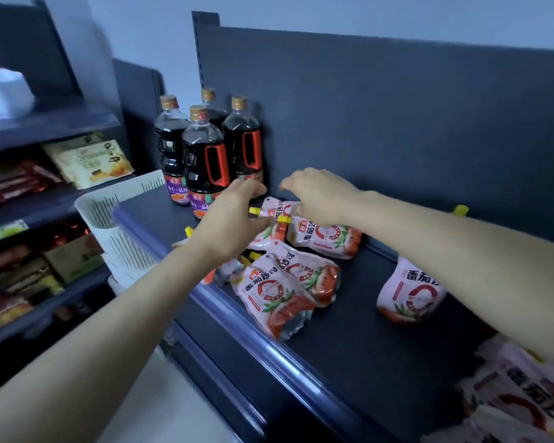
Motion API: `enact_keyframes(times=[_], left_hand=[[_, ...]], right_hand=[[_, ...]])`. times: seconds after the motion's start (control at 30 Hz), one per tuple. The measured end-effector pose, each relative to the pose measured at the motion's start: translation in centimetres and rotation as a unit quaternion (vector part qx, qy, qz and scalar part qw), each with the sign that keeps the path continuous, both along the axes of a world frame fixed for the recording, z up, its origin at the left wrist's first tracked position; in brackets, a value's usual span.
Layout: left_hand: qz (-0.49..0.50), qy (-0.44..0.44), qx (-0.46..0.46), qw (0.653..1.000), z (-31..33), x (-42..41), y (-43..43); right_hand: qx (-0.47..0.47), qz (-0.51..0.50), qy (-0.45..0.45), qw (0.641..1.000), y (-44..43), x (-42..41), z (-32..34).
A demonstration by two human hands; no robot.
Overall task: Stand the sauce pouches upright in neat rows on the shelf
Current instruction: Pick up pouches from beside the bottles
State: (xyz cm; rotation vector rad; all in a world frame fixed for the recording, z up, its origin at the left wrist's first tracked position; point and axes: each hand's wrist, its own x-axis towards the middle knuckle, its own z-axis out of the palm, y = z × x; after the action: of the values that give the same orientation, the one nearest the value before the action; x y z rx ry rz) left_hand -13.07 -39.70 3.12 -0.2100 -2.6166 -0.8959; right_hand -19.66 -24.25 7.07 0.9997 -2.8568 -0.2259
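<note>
Left grip (234,212) was closed on the spout end of a sauce pouch (277,211), thumb and fingers pinching near its yellow cap, the pouch lying tilted above the others. Right grip (317,195) hovered over the same pouch with fingers loosely spread, palm down; whether it touched the pouch could not be told. Both worked at the back left of the dark shelf (349,340), just beside four soy sauce bottles (205,155) that stood upright in the corner against the back panel (397,107). More pouches lay flat in a loose heap (279,292) near the shelf's blue front rail (269,340), overlapping one another. One pouch (410,292) stood apart to the right, partly hidden by the right forearm. A white slotted basket (115,225) sat left of the shelf; its contents were not visible. Boxed goods (90,161) filled the neighbouring shelves.
</note>
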Motion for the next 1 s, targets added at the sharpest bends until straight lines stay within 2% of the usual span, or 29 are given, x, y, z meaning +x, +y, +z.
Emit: enact_keyframes(times=[0.23,0.37,0.53,0.77,0.9,1.0], left_hand=[[0.046,-0.178,-0.048,0.982,-6.9,-0.1,-1.3],[0.04,-0.223,-0.147,0.963,-9.3,-1.1,-1.6],[0.017,-0.283,-0.223,0.933,-10.5,-3.0,-2.2],[-0.016,-0.308,-0.278,0.91,-10.7,-4.7,-2.6],[-0.031,-0.292,-0.283,0.913,-10.2,-5.3,-2.3],[-0.041,-0.279,-0.277,0.919,-10.1,-5.6,-2.0]], right_hand=[[0.082,0.031,-0.106,0.99,-2.1,-1.9,-5.7],[0.119,0.028,-0.194,0.973,-2.6,-3.3,-8.0],[0.104,0.033,-0.213,0.971,-2.7,-4.4,-9.8],[0.06,-0.046,-0.246,0.966,-3.0,-4.9,-10.5],[-0.004,-0.127,-0.229,0.965,-3.4,-5.0,-10.9],[-0.041,-0.201,-0.241,0.949,-3.4,-5.2,-11.0]])
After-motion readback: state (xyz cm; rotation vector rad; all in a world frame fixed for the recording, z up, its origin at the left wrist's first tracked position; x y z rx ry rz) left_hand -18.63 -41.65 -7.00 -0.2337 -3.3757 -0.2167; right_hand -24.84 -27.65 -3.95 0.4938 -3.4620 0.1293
